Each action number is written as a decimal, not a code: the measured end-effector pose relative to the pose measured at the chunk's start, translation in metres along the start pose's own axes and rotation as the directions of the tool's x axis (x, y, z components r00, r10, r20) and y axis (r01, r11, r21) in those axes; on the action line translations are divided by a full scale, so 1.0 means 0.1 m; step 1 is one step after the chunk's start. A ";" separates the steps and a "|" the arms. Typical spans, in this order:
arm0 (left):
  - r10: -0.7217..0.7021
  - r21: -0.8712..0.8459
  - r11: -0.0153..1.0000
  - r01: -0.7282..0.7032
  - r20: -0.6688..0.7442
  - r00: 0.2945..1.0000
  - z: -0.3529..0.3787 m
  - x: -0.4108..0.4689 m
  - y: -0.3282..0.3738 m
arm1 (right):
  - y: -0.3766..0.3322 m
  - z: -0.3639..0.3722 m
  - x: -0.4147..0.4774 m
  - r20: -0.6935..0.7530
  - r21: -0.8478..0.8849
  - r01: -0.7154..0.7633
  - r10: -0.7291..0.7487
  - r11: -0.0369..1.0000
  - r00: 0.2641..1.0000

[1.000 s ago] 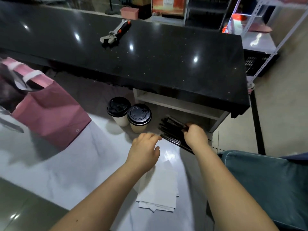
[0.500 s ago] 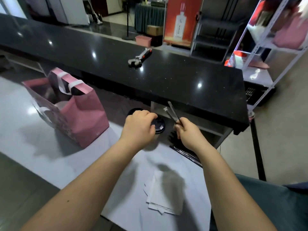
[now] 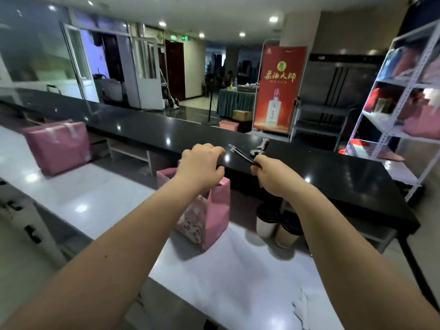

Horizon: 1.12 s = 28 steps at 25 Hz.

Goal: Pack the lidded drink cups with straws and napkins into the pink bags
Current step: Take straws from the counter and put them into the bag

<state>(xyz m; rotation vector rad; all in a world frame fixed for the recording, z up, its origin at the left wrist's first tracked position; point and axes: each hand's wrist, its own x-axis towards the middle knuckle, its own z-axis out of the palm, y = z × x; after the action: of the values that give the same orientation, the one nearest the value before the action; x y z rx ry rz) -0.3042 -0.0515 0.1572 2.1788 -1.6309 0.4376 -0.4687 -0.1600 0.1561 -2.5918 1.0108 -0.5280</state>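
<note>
White bench (image 3: 95,206) carries an open pink bag (image 3: 217,210). Two lidded cups (image 3: 267,222) stand just right of the bag, not yet packed, so most is left. My left hand (image 3: 202,167) hangs curled over the bag's mouth, and I cannot tell what it holds. My right hand (image 3: 271,177), up right of the bag, pinches straws (image 3: 240,154).

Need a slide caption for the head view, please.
Right hand holds black straws near a pink bag; two lidded cups stand beside it.

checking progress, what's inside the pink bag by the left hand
Contents cannot be seen: the left hand covers the opening of the pink bag. Two cups stand outside it.
</note>
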 end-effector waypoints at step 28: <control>0.215 -0.197 0.970 -0.144 0.413 0.885 1.04 1.16 -2.08 | -0.87 1.42 1.84 0.068 0.580 -0.146 0.131 0.802 0.989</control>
<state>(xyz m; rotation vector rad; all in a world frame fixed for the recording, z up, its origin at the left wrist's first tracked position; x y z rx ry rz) -0.0696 -0.1465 0.0958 2.1099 -2.0297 -0.1473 -0.2297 -0.2062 0.1076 -1.9548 0.8498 -0.6471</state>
